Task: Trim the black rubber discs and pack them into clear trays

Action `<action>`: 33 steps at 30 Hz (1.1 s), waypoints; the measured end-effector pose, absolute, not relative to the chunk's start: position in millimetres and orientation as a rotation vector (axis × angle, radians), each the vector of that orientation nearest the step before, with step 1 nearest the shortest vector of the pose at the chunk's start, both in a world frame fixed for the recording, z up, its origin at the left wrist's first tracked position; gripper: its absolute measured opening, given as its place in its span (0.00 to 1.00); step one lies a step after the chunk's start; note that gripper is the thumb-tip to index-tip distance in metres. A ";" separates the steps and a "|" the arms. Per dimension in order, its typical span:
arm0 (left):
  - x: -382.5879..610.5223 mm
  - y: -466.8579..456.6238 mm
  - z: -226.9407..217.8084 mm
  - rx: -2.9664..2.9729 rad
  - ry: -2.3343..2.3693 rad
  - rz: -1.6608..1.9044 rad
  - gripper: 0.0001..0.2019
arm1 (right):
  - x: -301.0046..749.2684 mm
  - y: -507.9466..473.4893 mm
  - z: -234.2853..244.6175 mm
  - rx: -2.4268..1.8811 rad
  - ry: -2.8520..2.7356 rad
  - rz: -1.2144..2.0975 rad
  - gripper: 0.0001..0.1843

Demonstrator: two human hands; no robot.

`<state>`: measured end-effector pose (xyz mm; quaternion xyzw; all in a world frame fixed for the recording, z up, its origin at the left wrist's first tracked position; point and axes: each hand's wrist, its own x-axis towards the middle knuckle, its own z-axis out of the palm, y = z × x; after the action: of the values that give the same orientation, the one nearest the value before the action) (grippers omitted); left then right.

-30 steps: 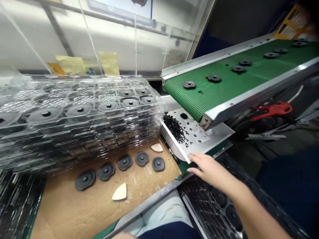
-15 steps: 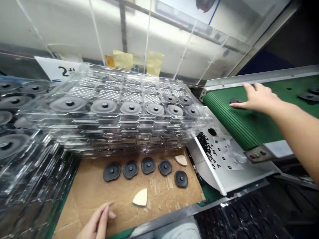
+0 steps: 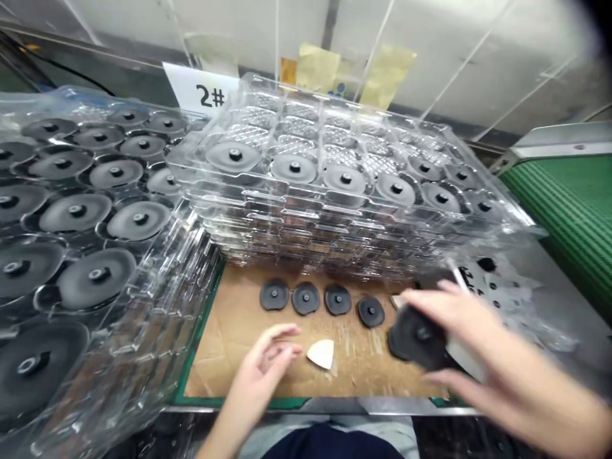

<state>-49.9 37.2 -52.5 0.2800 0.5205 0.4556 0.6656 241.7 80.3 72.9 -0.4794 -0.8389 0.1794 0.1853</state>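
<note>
My right hand (image 3: 482,347), smeared by motion, grips a black disc with a central stem (image 3: 423,335) between thumb and fingers, above the right part of a cardboard sheet (image 3: 229,357). The held disc blurs into a dark shape below it, perhaps another disc. In a row on the cardboard lie several matching discs (image 3: 306,298). My left hand (image 3: 265,360) hovers over the front of the sheet with fingers loosely curled and apart, nothing in it. Just right of its fingertips is a cream wedge-shaped pad (image 3: 321,353). A second pale piece (image 3: 396,299) is mostly hidden behind my right hand.
Behind the cardboard stands a stack of clear plastic trays (image 3: 325,223), discs in some top pockets. Another tray stack (image 3: 143,306) filled with discs rises on the left. A green conveyor belt (image 3: 568,204) runs at the right. A "2#" sign (image 3: 203,89) stands behind.
My right hand has come from the conveyor to the cardboard, bringing a black disc. My left hand has lifted and moved toward the wedge. The view has swung left.
</note>
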 end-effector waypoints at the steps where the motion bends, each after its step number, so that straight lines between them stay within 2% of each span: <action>1: -45.0 36.5 -47.2 0.584 1.024 0.956 0.18 | 219.0 68.0 57.6 -1.264 -2.504 0.580 0.37; 4: -34.1 31.0 -38.2 0.426 0.662 0.764 0.27 | 171.7 42.9 21.8 -1.132 -2.520 0.776 0.42; 6: -33.3 26.4 -38.1 0.359 0.585 0.693 0.31 | 156.4 34.2 9.3 -1.119 -2.448 0.917 0.43; 11: -44.9 14.7 -46.0 0.244 0.487 0.617 0.38 | 144.1 28.0 8.1 -1.032 -2.364 1.086 0.42; 16: -50.6 1.2 -50.4 0.158 0.342 0.661 0.29 | 133.3 28.3 19.2 -0.948 -2.373 1.259 0.39; 20: -50.9 -7.9 -52.3 0.108 0.355 0.709 0.27 | 129.7 24.2 20.0 -0.914 -2.345 1.396 0.37; 23: -52.1 -12.2 -50.7 0.076 0.384 0.750 0.26 | 136.8 19.8 2.7 -1.039 -2.329 1.251 0.38; 27: -53.6 -13.5 -46.4 -0.038 0.518 0.896 0.28 | 149.2 15.7 -49.0 -1.526 -2.043 0.855 0.20; 30: -52.0 -13.1 -45.2 -0.088 0.650 0.989 0.29 | 149.1 11.6 -86.5 -1.650 -1.953 0.767 0.17; 33: -46.9 -13.4 -44.4 -0.080 0.738 1.048 0.27 | 141.5 5.1 -104.0 -1.634 -1.952 0.754 0.13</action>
<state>-46.9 -13.4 -44.4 -0.0372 0.3441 0.4887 0.8009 141.5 5.1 -104.0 -0.5974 -0.7135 0.2755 0.2411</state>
